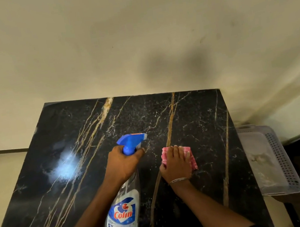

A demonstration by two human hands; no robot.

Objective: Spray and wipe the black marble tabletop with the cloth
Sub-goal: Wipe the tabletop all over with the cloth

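My left fingers point(139, 152) grip the clear blue-triggered spray bottle point(124, 214), right fingers point(172, 151) flat on the pink cloth point(190, 159) — spraying, I judge; next needs firm strokes across the black marble bench point(194, 116).

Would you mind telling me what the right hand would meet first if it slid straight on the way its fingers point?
Nothing on the tabletop, it seems: bare marble lies ahead of the right hand and pink cloth up to the far edge, then probably the wall.

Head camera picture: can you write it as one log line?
left hand: grips Colin spray bottle | right hand: presses pink cloth flat on black marble tabletop
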